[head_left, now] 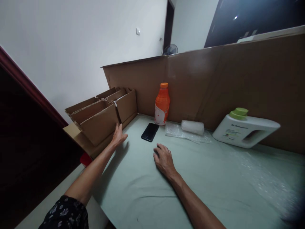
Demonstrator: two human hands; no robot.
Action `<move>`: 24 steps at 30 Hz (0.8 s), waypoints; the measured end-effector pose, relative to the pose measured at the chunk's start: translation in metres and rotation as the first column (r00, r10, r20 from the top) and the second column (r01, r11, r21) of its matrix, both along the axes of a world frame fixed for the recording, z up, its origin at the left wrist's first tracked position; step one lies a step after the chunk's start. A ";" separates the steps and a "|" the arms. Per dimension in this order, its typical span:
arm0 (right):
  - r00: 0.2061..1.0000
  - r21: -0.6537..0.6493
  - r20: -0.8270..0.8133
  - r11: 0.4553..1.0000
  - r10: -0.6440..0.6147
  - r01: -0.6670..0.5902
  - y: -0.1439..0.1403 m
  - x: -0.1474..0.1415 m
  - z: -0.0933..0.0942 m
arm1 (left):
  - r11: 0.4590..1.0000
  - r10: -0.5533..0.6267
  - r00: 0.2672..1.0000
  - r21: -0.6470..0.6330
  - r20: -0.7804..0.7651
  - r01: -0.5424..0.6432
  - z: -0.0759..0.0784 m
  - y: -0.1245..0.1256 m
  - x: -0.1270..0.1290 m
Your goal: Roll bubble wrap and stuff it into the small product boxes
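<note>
My left hand (pixel 118 136) reaches to the side of a brown cardboard box (pixel 101 125) with inner dividers. Its fingers are stretched out along the lower side near a gap in the cardboard, with the thumb apart. On the green tabletop (pixel 133 178) rests my right hand (pixel 164 160), its fingers loosely bent and apart, with nothing seen in them. Just beyond it lies a black smartphone (pixel 150 132). An orange bottle (pixel 162 103) with an orange cap stands upright behind the phone, near the cardboard wall.
A bubble wrap roll (pixel 192 127) lies on a flat bubble wrap sheet (pixel 175 129). To the right is a white jug (pixel 245 131) with a green cap, beside more clear wrap (pixel 267 181). A tall cardboard panel (pixel 202 82) borders the back. Something red (pixel 85 159) shows below the box.
</note>
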State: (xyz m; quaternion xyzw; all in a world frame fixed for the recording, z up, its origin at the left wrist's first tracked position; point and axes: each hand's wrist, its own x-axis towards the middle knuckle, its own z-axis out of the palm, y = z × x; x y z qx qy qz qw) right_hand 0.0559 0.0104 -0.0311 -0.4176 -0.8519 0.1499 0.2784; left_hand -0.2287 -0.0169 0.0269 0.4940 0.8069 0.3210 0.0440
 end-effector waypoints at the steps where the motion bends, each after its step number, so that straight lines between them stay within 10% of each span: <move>1: 1.000 -0.001 -0.004 1.000 0.003 -0.003 0.000 0.000 0.000 | 1.000 -0.008 1.000 -0.009 -0.004 0.008 -0.004 -0.004 0.004; 18: 0.988 0.052 0.145 0.997 0.056 -0.065 -0.021 -0.002 0.014 | 0.915 -0.403 0.911 -0.056 -0.091 0.399 -0.056 -0.065 0.140; 24: 0.963 0.135 0.254 0.982 0.091 -0.129 -0.074 0.056 0.011 | 0.864 -0.503 0.835 -0.105 -0.225 0.492 -0.076 -0.095 0.159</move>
